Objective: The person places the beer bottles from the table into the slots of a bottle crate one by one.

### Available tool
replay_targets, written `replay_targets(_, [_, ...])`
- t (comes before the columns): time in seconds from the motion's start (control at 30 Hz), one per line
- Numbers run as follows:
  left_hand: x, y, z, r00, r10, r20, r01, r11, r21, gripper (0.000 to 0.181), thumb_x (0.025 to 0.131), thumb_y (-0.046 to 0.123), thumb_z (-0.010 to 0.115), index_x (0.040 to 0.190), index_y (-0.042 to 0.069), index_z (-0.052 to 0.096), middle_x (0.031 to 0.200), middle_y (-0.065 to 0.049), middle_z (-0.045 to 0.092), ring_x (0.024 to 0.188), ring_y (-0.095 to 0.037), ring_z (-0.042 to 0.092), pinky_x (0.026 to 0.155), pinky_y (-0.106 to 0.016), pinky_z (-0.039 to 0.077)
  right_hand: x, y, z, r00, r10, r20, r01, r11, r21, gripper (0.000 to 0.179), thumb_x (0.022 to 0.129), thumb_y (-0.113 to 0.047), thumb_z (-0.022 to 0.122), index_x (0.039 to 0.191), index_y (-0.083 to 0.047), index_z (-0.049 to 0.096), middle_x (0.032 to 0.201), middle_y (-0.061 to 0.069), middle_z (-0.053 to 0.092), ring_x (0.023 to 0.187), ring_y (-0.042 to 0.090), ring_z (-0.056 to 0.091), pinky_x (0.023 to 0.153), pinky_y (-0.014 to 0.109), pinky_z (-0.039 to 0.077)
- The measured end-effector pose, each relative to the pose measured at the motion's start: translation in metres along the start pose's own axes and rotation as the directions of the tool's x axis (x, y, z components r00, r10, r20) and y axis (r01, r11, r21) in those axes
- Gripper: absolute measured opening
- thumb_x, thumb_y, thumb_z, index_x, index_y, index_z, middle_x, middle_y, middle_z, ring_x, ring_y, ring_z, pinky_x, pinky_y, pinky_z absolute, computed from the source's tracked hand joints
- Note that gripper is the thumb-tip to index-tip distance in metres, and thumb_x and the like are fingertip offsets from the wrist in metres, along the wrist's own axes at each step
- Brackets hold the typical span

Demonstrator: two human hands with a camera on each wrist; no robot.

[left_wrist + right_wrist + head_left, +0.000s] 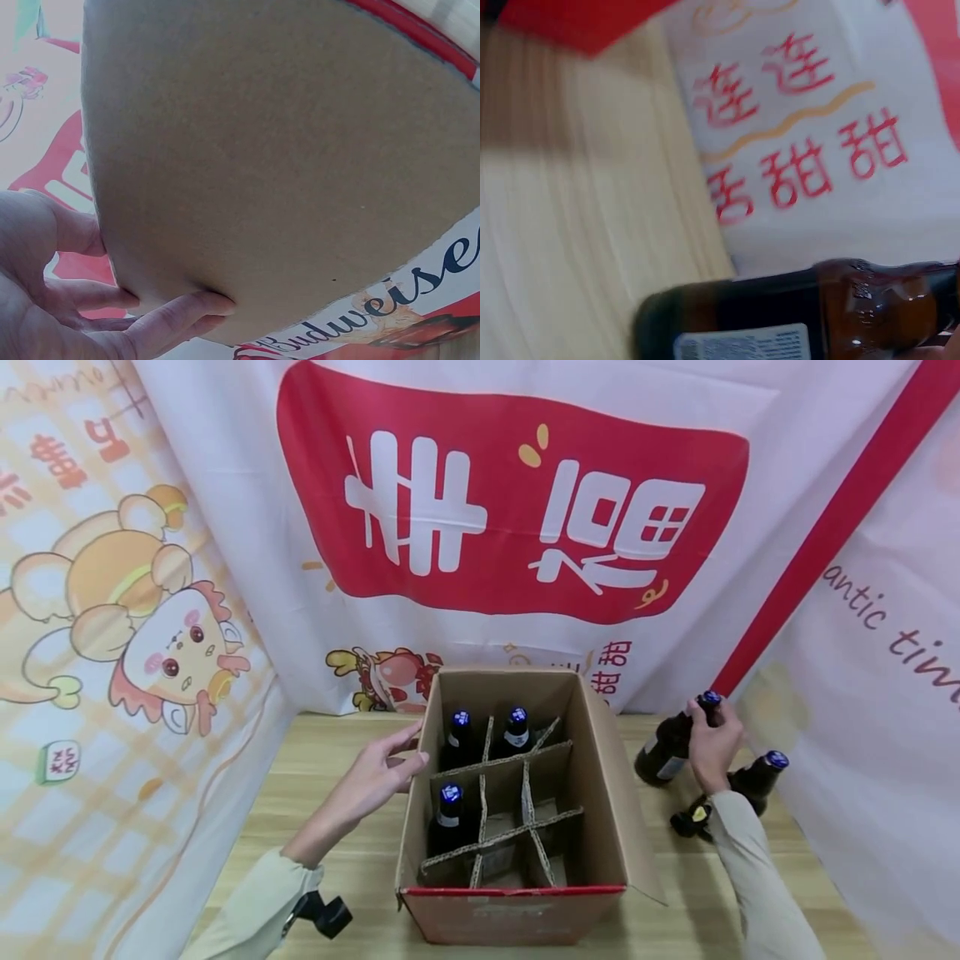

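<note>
My right hand (714, 745) grips a dark brown beer bottle (663, 750) by its neck, right of the cardboard box (609, 785). This bottle has a blue cap and leans; its pale label (742, 343) shows in the right wrist view. My left hand (375, 779) holds the box's left side, and in the left wrist view its fingers (199, 304) are at the edge of a brown flap (262, 165). Inside the divided box stand three blue-capped bottles: one back left (460, 727), one back middle (517, 727) and one front left (450, 814).
Another blue-capped bottle (757, 777) stands behind my right wrist, partly hidden. Cardboard dividers (510, 839) split the box into several compartments. Printed cloth (510, 643) hangs behind and at both sides of the wooden table (300, 827). Budweiser lettering (375, 300) marks the box.
</note>
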State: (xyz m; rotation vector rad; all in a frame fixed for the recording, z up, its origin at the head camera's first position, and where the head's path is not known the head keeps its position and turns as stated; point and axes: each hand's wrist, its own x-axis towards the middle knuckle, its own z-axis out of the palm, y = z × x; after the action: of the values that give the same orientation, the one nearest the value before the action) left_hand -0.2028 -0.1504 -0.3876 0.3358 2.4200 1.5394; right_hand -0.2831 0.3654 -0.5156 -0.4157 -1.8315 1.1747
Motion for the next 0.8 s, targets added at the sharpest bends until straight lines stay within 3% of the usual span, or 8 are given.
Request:
replay_targets(0.1, [0.001,0.000,-0.001,1.000,-0.001,0.003,0.001,1.000,-0.014,0.065,0.105,0.021,0.060,0.163,0.007,0.034,0.164,-0.029,0.034,0.129,-0.043,0.063,0.099,-0.050,0.061,-0.001,-0.015,-0.004,0.994,0.099,0.055,-0.103,0.990,0.091,0.026,0.092,-0.011,0.080,0.109,0.008,0.076,0.080,-0.013,0.072,0.071,-0.012,0.061,0.069,0.005,0.048])
replay_targets(0.2, [0.002,0.000,-0.002,1.000,0.001,0.007,-0.001,1.000,-0.026,0.066,0.105,0.021,0.060,0.163,0.007,0.034,0.165,-0.028,0.033,0.129,-0.043,0.062,0.099,-0.050,0.061,-0.001,-0.034,-0.010,0.969,0.211,0.132,-0.225,0.969,0.101,0.039,0.090,-0.016,0.082,0.121,0.006,0.074,0.077,-0.027,0.067,0.074,-0.014,0.062,0.067,0.003,0.051])
replay_targets(0.37, [0.003,-0.001,0.000,1.000,-0.001,0.026,0.002,1.000,-0.014,0.066,0.105,0.022,0.061,0.163,0.007,0.034,0.166,-0.026,0.033,0.130,-0.043,0.062,0.103,-0.055,0.058,0.002,-0.067,-0.023,0.913,0.336,0.230,-0.383,0.901,0.202,0.052,0.087,-0.013,0.085,0.132,0.006,0.068,0.078,-0.020,0.072,0.068,-0.007,0.067,0.057,0.009,0.056])
replay_targets(0.43, [0.004,0.000,0.001,1.000,-0.003,0.031,0.003,1.000,-0.011,0.067,0.105,0.023,0.061,0.164,0.008,0.033,0.166,-0.026,0.033,0.131,-0.043,0.062,0.103,-0.056,0.057,0.006,-0.080,-0.028,0.905,0.349,0.245,-0.405,0.881,0.243,0.055,0.086,-0.011,0.086,0.134,0.007,0.067,0.077,-0.016,0.074,0.063,-0.004,0.067,0.054,0.011,0.056])
replay_targets(0.53, [0.006,0.000,0.003,0.999,0.000,0.036,0.001,1.000,-0.023,0.067,0.105,0.024,0.061,0.164,0.008,0.033,0.165,-0.027,0.034,0.131,-0.044,0.061,0.101,-0.053,0.059,0.012,-0.096,-0.035,0.919,0.313,0.242,-0.369,0.897,0.242,0.056,0.085,-0.012,0.087,0.134,0.006,0.067,0.078,-0.015,0.073,0.062,-0.003,0.066,0.055,0.010,0.055])
replay_targets(0.67, [0.007,0.000,0.002,0.999,0.002,0.038,0.000,0.999,-0.042,0.067,0.105,0.022,0.061,0.164,0.007,0.032,0.162,-0.030,0.037,0.132,-0.045,0.060,0.095,-0.047,0.063,0.015,-0.115,-0.040,0.960,0.163,0.228,-0.194,0.974,0.120,0.044,0.087,-0.019,0.086,0.124,0.001,0.075,0.081,-0.019,0.072,0.069,-0.006,0.065,0.061,0.007,0.054])
replay_targets(0.8, [0.006,-0.003,0.000,0.999,-0.007,0.031,0.008,0.999,-0.047,0.067,0.105,0.020,0.060,0.164,0.007,0.032,0.163,-0.031,0.035,0.130,-0.044,0.062,0.094,-0.045,0.063,0.013,-0.129,-0.041,0.971,0.016,0.240,-0.024,0.999,0.032,0.033,0.091,-0.024,0.083,0.115,-0.001,0.078,0.082,-0.021,0.070,0.069,-0.003,0.063,0.059,0.008,0.052])
